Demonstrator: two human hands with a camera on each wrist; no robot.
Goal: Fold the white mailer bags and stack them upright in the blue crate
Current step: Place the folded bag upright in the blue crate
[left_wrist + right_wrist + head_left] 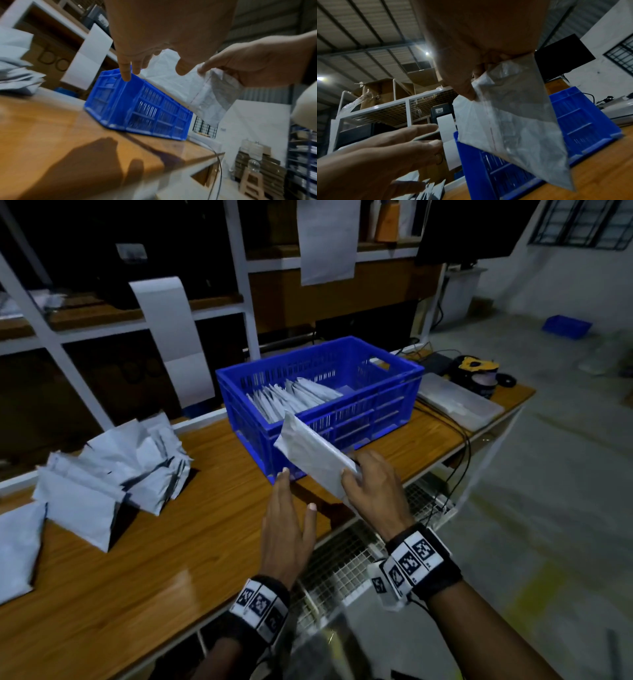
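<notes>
A folded white mailer bag (313,451) hangs in the air just in front of the blue crate (370,419), tilted toward it. My right hand (371,487) pinches the bag's near end between thumb and fingers; the same bag (510,121) fills the right wrist view, and its fold shows as the bag (197,92) in the left wrist view. My left hand (287,529) is flat with straight fingers just left of the bag, above the table, holding nothing. Several folded bags (294,397) stand leaning in the crate's left half.
A loose pile of unfolded white mailer bags (113,470) lies on the wooden table (171,559) at the left. White shelving stands behind the table. A clear plastic box (459,402), cables and a tape dispenser (478,371) sit right of the crate.
</notes>
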